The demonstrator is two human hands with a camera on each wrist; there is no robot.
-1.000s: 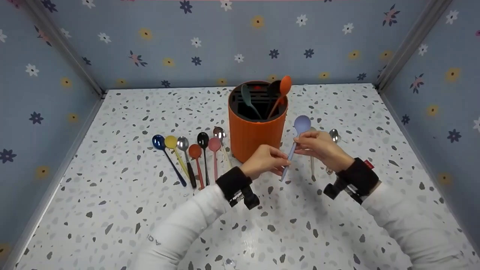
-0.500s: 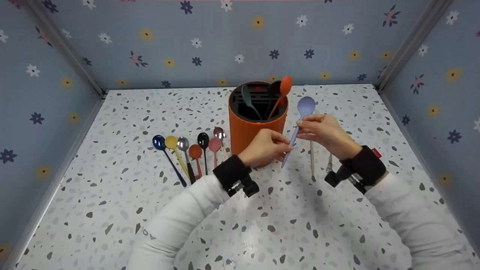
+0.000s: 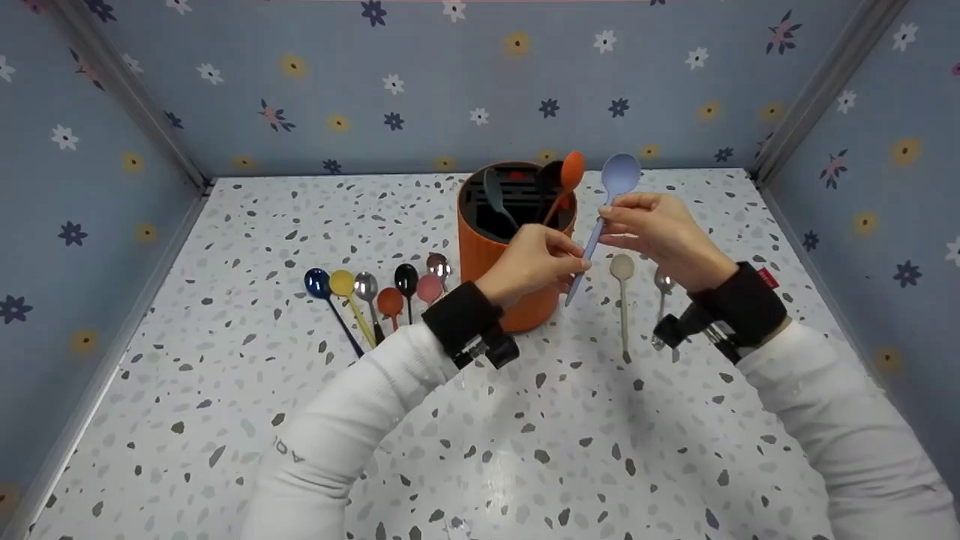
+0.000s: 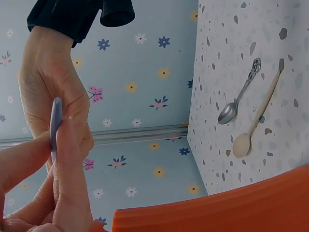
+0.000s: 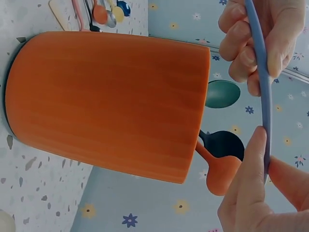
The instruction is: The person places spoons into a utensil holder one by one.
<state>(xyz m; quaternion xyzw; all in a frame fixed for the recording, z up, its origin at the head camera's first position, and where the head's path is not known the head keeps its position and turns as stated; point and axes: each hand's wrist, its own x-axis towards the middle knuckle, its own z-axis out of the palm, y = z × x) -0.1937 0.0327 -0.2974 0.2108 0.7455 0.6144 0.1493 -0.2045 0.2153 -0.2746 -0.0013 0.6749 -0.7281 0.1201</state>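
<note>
A lavender spoon (image 3: 621,174) is held tilted in the air, bowl up, just right of an orange cylindrical utensil holder (image 3: 506,285). My right hand (image 3: 660,236) pinches its handle just below the bowl. Lower on the same handle, my left hand (image 3: 536,262) pinches near the tail end, in front of the holder. The right wrist view shows both pinches on the thin lavender handle (image 5: 263,96). Three spoons lean in the holder's black slotted top: a dark green spoon (image 3: 493,187), a black spoon (image 3: 549,176) and an orange spoon (image 3: 572,172).
Left of the holder several spoons lie in a row, among them a blue spoon (image 3: 317,283), a yellow spoon (image 3: 342,283) and a pink spoon (image 3: 429,288). To its right lie a beige spoon (image 3: 622,267) and a silver spoon (image 4: 228,113). Flowered panels (image 3: 480,82) enclose the table.
Both hands have risen and moved away toward the back wall with the lavender spoon. Its bowl now stands level with the tops of the spoons in the holder, and the beige spoon is uncovered.
</note>
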